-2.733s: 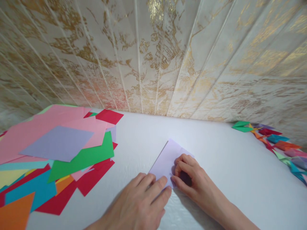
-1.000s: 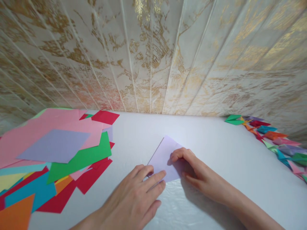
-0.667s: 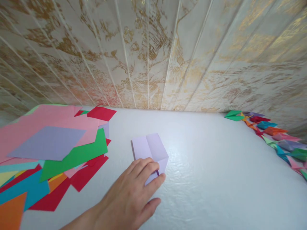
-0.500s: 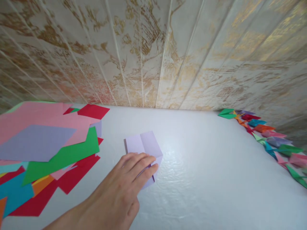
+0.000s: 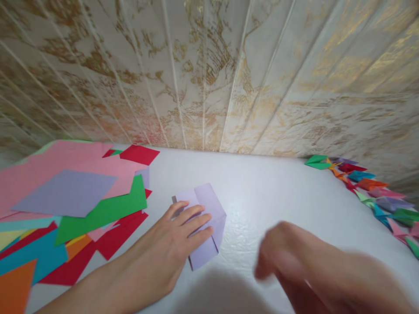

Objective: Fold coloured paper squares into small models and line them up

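Note:
A folded lilac sheet of paper [image 5: 211,205] lies on the white table, with creases and a pointed right side. My left hand [image 5: 185,235] rests flat on it, fingers spread across its left and middle part and hiding some of it. A narrow grey strip [image 5: 174,199] shows at the paper's upper left corner. My right hand [image 5: 288,253] hovers to the right of the paper, apart from it. It is blurred by motion; its fingers curl downward and their tips are hard to make out.
At left lies a spread of coloured paper, with pink [image 5: 85,155], lilac [image 5: 68,192], green [image 5: 104,211], red and blue pieces overlapping. A row of small folded paper figures [image 5: 360,175] runs along the right side. A gold-patterned wall [image 5: 209,87] rises behind the table [image 5: 262,183].
My right hand has come into view at the lower right. My left hand has spread flatter over the lilac paper, showing more of its lower part. The whole view has shifted slightly.

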Demonstrator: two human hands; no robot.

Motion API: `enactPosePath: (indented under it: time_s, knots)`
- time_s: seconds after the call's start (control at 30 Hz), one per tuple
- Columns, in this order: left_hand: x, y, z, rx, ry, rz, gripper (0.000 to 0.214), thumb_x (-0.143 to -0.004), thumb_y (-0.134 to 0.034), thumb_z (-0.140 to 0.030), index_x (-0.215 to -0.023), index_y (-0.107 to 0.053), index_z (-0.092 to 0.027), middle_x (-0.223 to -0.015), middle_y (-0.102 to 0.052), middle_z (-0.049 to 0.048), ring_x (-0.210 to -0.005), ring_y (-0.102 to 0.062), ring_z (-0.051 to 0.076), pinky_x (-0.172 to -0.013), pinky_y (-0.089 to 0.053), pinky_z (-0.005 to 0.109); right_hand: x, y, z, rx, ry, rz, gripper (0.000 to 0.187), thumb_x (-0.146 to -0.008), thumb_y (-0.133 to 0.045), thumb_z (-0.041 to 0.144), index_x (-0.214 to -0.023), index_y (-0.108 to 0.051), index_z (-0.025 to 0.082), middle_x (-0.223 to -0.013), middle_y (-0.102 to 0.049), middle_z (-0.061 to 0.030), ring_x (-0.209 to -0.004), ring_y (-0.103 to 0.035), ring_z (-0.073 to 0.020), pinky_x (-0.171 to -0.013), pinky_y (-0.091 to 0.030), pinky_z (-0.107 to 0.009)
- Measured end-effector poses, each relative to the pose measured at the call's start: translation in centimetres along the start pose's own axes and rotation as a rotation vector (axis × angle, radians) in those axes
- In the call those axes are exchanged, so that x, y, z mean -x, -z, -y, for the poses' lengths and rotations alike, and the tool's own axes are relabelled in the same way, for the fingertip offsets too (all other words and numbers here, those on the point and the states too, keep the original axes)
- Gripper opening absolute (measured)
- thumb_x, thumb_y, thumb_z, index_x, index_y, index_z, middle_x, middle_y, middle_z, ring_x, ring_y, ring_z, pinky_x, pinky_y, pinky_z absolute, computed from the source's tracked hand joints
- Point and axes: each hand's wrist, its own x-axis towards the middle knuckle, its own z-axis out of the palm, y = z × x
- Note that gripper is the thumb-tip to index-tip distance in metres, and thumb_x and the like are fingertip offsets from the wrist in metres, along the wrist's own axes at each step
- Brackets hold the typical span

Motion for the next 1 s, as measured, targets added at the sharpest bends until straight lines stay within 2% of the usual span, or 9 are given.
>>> enactPosePath:
  time_s: [0.1, 0.13, 0.2, 0.33, 0.5, 0.63, 0.73, 0.83, 1.0]
  knots:
    - [0.1, 0.4, -0.4, 0.038, 0.035, 0.005, 0.056, -0.079, -0.052, -0.005, -0.133, -0.057, -0.022, -0.141, -0.057, 0.0064, -0.133, -0.048, 0.028, -0.117, -0.03, 0.052, -6.0, -0.7, 0.2, -0.033, 0.087, 0.063, 0.029, -0.097, -0.044, 0.009, -0.099, -0.066, 0.028, -0.097, -0.068, -0.0057, -0.091, -0.063, -0.022, -0.078, -0.055, -0.036]
    - [0.2, 0.5, -0.4, 0.057, 0.043, -0.005, 0.055, -0.081, -0.052, -0.006, -0.134, -0.057, -0.022, -0.141, -0.057, 0.0064, -0.132, -0.048, 0.027, -0.116, -0.032, 0.051, -7.1, -1.2, 0.1, -0.038, 0.124, 0.084, 0.031, -0.094, -0.042, 0.005, -0.092, -0.065, 0.025, -0.092, -0.067, -0.0059, -0.088, -0.061, -0.0213, -0.076, -0.054, -0.036]
    - [0.3, 0.4, -0.4, 0.092, 0.064, -0.017, 0.054, -0.082, -0.056, -0.01, -0.134, -0.056, -0.022, -0.141, -0.056, 0.0064, -0.13, -0.049, 0.027, -0.114, -0.037, 0.049, -8.0, -2.2, -0.1, -0.044, 0.089, 0.106, 0.028, -0.091, -0.046, 0.002, -0.091, -0.065, 0.024, -0.094, -0.065, -0.0057, -0.092, -0.058, -0.0217, -0.079, -0.052, -0.037]
    - [0.5, 0.3, -0.2, 0.108, 0.088, 0.003, 0.052, -0.082, -0.062, -0.015, -0.133, -0.057, -0.023, -0.144, -0.055, 0.0061, -0.13, -0.05, 0.029, -0.109, -0.043, 0.049, -7.5, -3.2, -0.3, -0.021, -0.026, 0.123, 0.022, -0.084, -0.062, 0.003, -0.092, -0.065, 0.023, -0.1, -0.062, -0.0049, -0.099, -0.053, -0.024, -0.088, -0.047, -0.043]
    - [0.5, 0.5, 0.1, 0.08, 0.074, 0.016, 0.06, -0.079, -0.071, -0.019, -0.137, -0.055, -0.023, -0.145, -0.055, 0.0076, -0.132, -0.05, 0.031, -0.107, -0.046, 0.05, -7.6, -2.6, 0.3, -0.026, -0.085, 0.209, 0.038, -0.071, -0.07, -0.003, -0.097, -0.064, 0.023, -0.107, -0.059, -0.0038, -0.107, -0.049, -0.0257, -0.095, -0.043, -0.045]
    - [0.4, 0.5, 0.2, 0.09, 0.067, 0.023, 0.063, -0.077, -0.078, -0.031, -0.135, -0.057, -0.022, -0.144, -0.056, 0.0089, -0.131, -0.051, 0.032, -0.106, -0.046, 0.051, -7.6, -2.1, 0.4, -0.032, -0.093, 0.24, 0.041, -0.069, -0.068, -0.004, -0.099, -0.063, 0.024, -0.109, -0.057, -0.0033, -0.108, -0.048, -0.0255, -0.097, -0.043, -0.046]
    - [0.2, 0.3, 0.3, 0.086, 0.065, 0.02, 0.06, -0.076, -0.082, -0.035, -0.13, -0.059, -0.022, -0.141, -0.057, 0.0098, -0.129, -0.052, 0.032, -0.105, -0.046, 0.05, -7.3, -2.1, 0.5, -0.037, -0.077, 0.248, 0.042, -0.07, -0.071, -0.001, -0.102, -0.062, 0.025, -0.112, -0.057, -0.0037, -0.11, -0.047, -0.026, -0.099, -0.043, -0.046]
    - [0.0, -0.1, 0.5, 0.087, 0.059, 0.004, 0.055, -0.078, -0.081, -0.038, -0.125, -0.06, -0.022, -0.138, -0.058, 0.0098, -0.127, -0.052, 0.032, -0.103, -0.046, 0.05, -7.0, -2.2, 0.6, -0.032, 0.005, 0.248, 0.038, -0.075, -0.072, 0.004, -0.106, -0.062, 0.024, -0.115, -0.058, -0.0048, -0.112, -0.047, -0.0261, -0.098, -0.044, -0.044]
    - [-0.2, -0.6, 0.6, 0.119, 0.048, -0.04, 0.031, -0.085, -0.074, -0.032, -0.113, -0.062, -0.024, -0.122, -0.062, 0.0058, -0.111, -0.058, 0.028, -0.097, -0.047, 0.044, -6.7, -2.9, 0.7, -0.016, 0.077, 0.272, 0.029, -0.078, -0.075, 0.01, -0.102, -0.062, 0.021, -0.11, -0.062, -0.0057, -0.101, -0.053, -0.0247, -0.09, -0.047, -0.042]
